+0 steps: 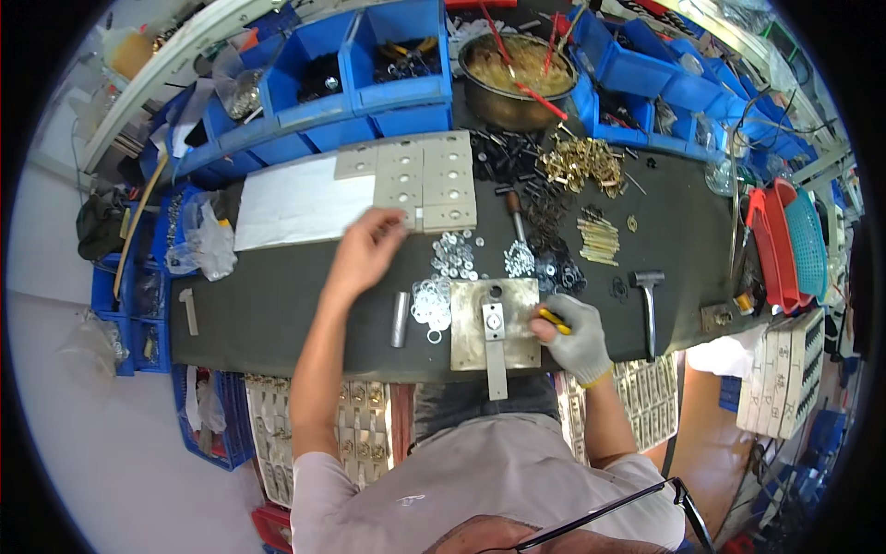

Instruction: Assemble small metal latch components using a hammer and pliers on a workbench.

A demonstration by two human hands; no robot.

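Note:
My bare left hand (371, 247) is at the lower edge of a group of flat grey-beige metal plates with round holes (403, 175). Its fingers are pinched together beside the lowest plate; whatever is between them is too small to tell. My right hand (578, 337), in a white glove, is closed around a yellow-and-black handled tool (555, 320), whose working end I cannot make out. Left of that hand a square metal base plate (464, 316) lies on the bench. On it sits a long narrow metal plate (497, 365) with a round fitting (494, 321), its end overhanging the front edge.
Washers (431, 303), a metal cylinder (400, 319) and a hammer (649, 305) lie around the base plate. Behind are brass parts (583, 166), gold-coloured strips (599, 240), a metal bowl (503, 102) and blue bins (397, 88). White paper (300, 208) lies left; red baskets (773, 245) stand right.

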